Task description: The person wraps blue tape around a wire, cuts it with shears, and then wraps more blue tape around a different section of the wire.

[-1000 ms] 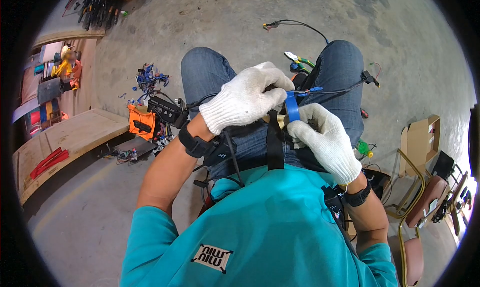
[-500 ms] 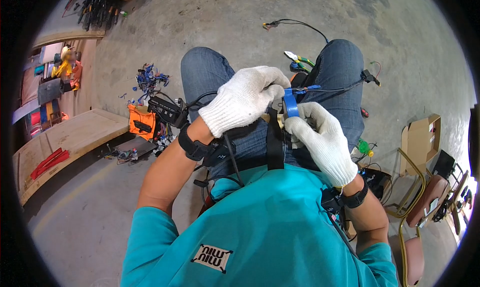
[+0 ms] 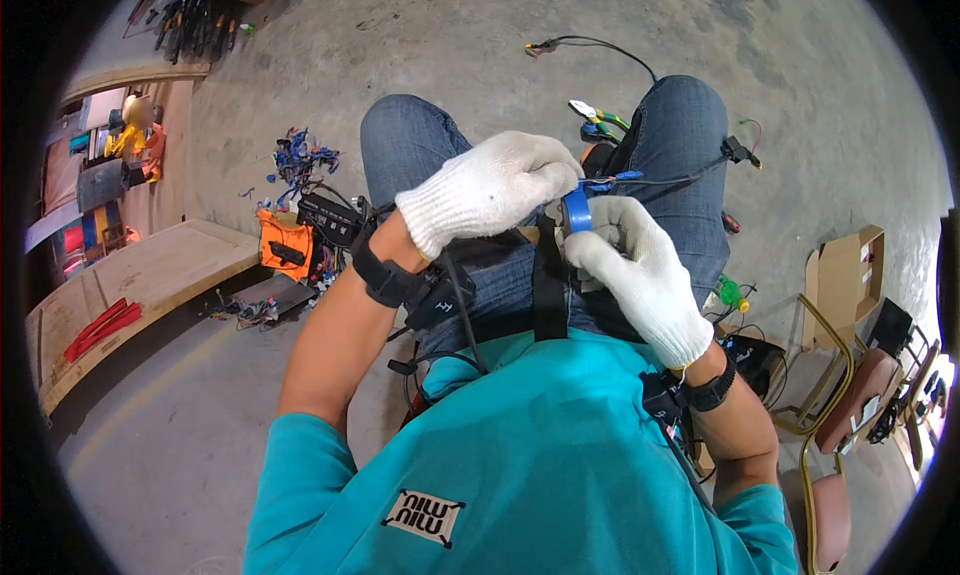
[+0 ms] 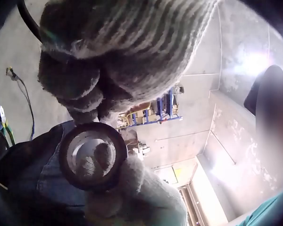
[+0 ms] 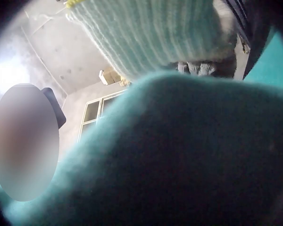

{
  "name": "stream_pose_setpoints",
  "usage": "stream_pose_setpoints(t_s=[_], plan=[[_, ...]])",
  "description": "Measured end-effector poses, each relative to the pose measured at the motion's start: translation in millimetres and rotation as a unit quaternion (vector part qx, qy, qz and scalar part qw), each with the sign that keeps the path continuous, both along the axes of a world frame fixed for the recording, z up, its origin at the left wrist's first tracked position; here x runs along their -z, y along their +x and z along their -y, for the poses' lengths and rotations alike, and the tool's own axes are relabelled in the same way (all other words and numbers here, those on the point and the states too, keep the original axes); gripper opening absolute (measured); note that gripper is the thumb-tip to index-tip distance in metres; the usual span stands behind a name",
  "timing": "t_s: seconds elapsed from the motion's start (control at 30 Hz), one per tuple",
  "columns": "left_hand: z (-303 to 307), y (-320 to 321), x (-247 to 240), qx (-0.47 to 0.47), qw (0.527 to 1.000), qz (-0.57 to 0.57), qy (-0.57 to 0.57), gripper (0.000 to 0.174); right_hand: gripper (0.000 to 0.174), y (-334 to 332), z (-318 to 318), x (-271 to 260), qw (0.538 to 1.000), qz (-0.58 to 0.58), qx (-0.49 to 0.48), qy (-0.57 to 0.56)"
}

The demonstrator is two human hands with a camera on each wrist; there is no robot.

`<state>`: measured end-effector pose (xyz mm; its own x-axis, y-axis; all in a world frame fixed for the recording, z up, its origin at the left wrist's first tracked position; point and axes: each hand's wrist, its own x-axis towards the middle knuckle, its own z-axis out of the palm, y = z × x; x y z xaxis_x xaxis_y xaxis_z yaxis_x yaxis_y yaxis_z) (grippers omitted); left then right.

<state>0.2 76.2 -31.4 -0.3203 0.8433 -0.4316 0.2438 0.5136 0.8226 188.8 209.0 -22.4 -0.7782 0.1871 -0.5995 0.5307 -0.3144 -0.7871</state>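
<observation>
Both hands wear white knit gloves and meet over the lap in the head view. The right hand [image 3: 645,275] holds a roll of blue tape [image 3: 577,215] between thumb and fingers. Curled fingers of the left hand [image 3: 495,190] pinch the thin cable [image 3: 665,182] beside the roll, where blue tape wraps it; their grip is partly hidden. This cable runs right across the thigh to a black connector [image 3: 738,152]. Seen from the side in the left wrist view, the roll [image 4: 64,157] sits directly below the left fingers. The right wrist view shows mostly glove cuff and blurred fabric.
Green-and-yellow pliers [image 3: 600,120] lie on the floor between the knees, a loose cable [image 3: 590,43] beyond them. Left of the legs are blue scraps [image 3: 300,155], an orange bag [image 3: 280,245] and a wooden bench [image 3: 150,275]. An open cardboard box [image 3: 840,285] and chairs stand right.
The tape roll has turned and shifted slightly left, showing narrower beside the cable. The right hand has moved a little up and left with it; the left hand stays at the cable.
</observation>
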Motion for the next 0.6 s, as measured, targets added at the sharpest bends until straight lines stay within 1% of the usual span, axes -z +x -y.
stream_pose_setpoints(t_s=[0.03, 0.07, 0.17, 0.23, 0.37, 0.6], plan=[[-1, -1, 1, 0.02, 1.0, 0.018, 0.003, 0.041, 0.038, 0, 0, -1, 0.999, 0.001, 0.02, -0.025], [-1, 0, 2, 0.02, 1.0, 0.018, 0.003, 0.041, 0.038, 0, -1, 0, 0.999, 0.001, 0.021, -0.025], [-3, 1, 3, 0.001, 1.0, 0.021, 0.018, 0.038, 0.041, -1, -3, 3, 0.998, -0.003, 0.03, -0.046], [-6, 3, -7, -0.047, 0.997, 0.04, -0.034, 0.034, 0.043, -1, -2, 2, 0.998, -0.01, 0.04, -0.043], [-4, 5, -4, -0.052, 0.998, 0.038, -0.02, 0.031, 0.043, 0, -4, 3, 0.998, -0.004, 0.026, -0.056], [-4, 4, -6, -0.046, 0.997, 0.056, -0.023, 0.031, 0.043, 0, -2, 3, 0.997, -0.001, 0.043, -0.062]])
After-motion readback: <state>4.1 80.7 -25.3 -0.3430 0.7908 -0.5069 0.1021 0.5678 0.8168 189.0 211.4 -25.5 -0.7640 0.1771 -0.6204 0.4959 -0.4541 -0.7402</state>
